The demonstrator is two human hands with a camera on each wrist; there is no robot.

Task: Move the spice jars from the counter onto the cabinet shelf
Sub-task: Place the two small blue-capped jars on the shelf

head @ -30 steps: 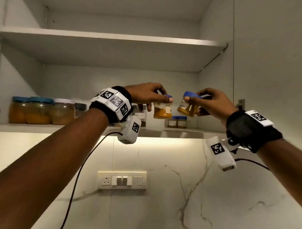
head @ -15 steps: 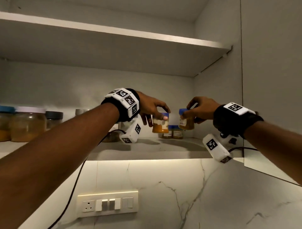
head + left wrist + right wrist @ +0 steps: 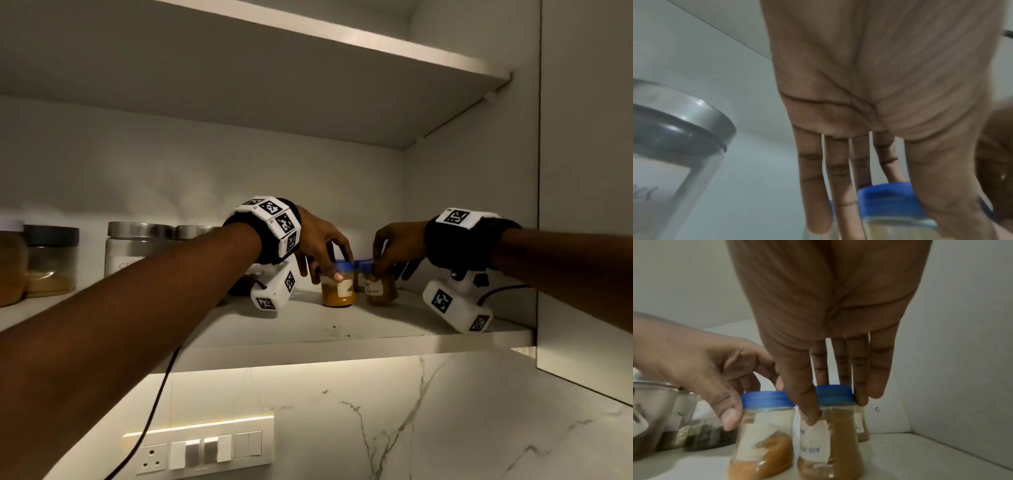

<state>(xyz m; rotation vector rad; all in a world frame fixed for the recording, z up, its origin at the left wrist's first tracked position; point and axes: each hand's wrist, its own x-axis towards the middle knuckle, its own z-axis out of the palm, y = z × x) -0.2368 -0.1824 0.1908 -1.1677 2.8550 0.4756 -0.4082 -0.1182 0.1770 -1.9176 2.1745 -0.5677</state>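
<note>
Both forearms are stretched up over the white cabinet shelf (image 3: 342, 329). Two small blue-lidded glass spice jars (image 3: 764, 433) are stood side by side on it, each pinched near its lid: left hand (image 3: 322, 243), right hand (image 3: 397, 246).

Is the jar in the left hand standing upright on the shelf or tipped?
Upright. In the right wrist view the jar stands base down on the shelf, blue lid on top, left hand gripping it.
</note>
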